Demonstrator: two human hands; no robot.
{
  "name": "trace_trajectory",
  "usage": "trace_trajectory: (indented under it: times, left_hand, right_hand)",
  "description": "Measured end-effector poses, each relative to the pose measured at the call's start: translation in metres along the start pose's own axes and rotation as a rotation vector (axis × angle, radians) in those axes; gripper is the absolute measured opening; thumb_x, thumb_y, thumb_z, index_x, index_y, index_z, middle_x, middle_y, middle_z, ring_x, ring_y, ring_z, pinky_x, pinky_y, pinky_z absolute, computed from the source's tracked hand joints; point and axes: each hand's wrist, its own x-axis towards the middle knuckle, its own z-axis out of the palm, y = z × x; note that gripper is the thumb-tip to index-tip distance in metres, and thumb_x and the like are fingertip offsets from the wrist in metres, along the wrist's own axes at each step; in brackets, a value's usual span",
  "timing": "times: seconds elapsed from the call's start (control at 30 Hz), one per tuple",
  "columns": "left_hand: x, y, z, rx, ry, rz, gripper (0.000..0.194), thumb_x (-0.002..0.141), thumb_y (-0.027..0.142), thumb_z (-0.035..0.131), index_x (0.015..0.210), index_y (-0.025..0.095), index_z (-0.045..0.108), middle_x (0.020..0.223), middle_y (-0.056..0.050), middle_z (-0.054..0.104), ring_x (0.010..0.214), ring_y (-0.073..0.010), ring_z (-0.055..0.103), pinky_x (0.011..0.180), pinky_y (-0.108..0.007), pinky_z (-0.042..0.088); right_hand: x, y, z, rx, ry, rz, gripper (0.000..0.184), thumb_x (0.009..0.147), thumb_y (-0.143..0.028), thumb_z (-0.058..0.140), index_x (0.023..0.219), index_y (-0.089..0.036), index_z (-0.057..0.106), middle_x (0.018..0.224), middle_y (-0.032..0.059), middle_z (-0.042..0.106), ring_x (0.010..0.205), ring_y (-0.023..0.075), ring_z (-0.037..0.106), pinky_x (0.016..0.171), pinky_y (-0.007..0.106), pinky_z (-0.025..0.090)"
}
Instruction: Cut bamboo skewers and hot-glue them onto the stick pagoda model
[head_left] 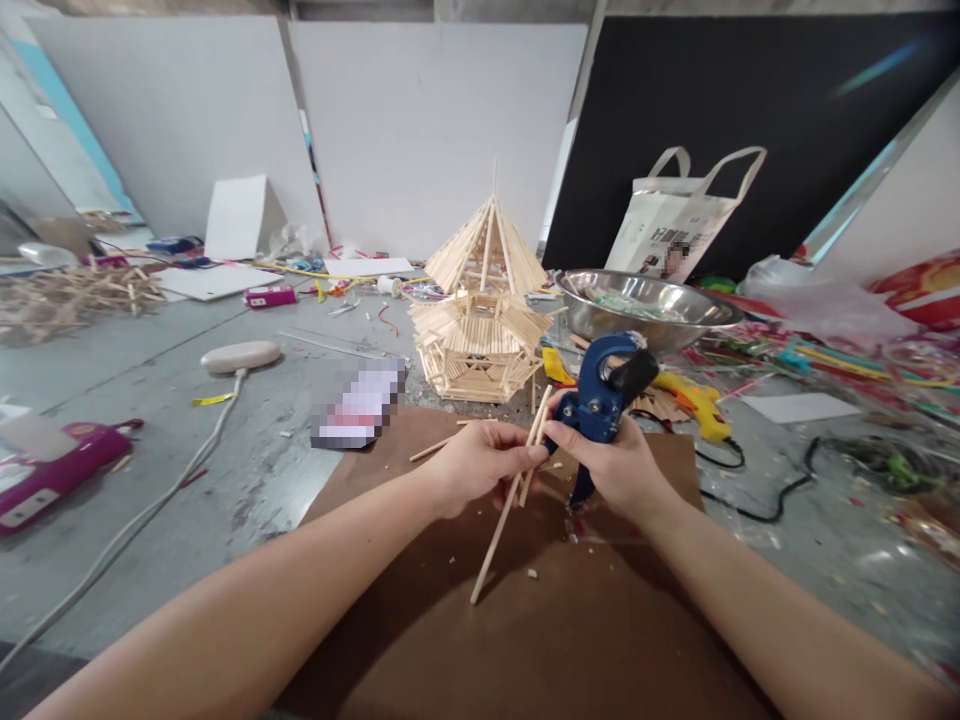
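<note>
Between the thumb and fingers of my left hand (487, 465) are two thin wooden sticks (495, 553), one longer than the other, held nearly side by side. My right hand (626, 470) is wrapped round a blue pipe cutter (598, 385) with a black part at its top. The right fingertips meet the sticks near their upper ends, close to the left thumb. Just beyond both hands stands a pagoda model (484, 335) built of wooden sticks, with a pointed roof. Below the hands lies a brown sheet (450, 640) with small wood offcuts.
Left of the model lies a phone (360, 400). A white cable (195, 460) and purple power strips (56, 475) are further left. At right are a steel bowl (645, 310), a yellow glue gun (697, 405) and a tote bag (675, 225). Loose sticks (75, 295) pile up far left.
</note>
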Motion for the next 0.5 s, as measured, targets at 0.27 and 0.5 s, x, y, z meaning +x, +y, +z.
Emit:
trace_trajectory:
  times: [0.27,0.5]
  left_hand:
    - [0.0012,-0.0054,0.0016,0.035,-0.013,0.011,0.023,0.070,0.037,0.056,0.073,0.014,0.057,0.055,0.002,0.056,0.037,-0.0048,0.046,0.036,-0.017,0.036]
    - [0.0006,-0.0066,0.0029,0.063,-0.020,-0.012,0.024,0.072,0.038,0.055,0.071,0.013,0.055,0.054,0.002,0.056,0.036,-0.0040,0.045,0.035,-0.016,0.035]
  right_hand:
    - [0.0018,0.0046,-0.0001,0.120,0.159,0.115,0.019,0.055,-0.022,0.069,0.071,-0.021,0.061,0.068,-0.0030,0.059,0.062,0.0115,0.054,0.064,0.027,0.045]
    - [0.0063,0.0079,-0.0022,0.201,0.219,0.136,0.020,0.053,-0.022,0.071,0.070,-0.020,0.062,0.070,-0.0034,0.060,0.066,0.0110,0.054,0.069,0.027,0.044]
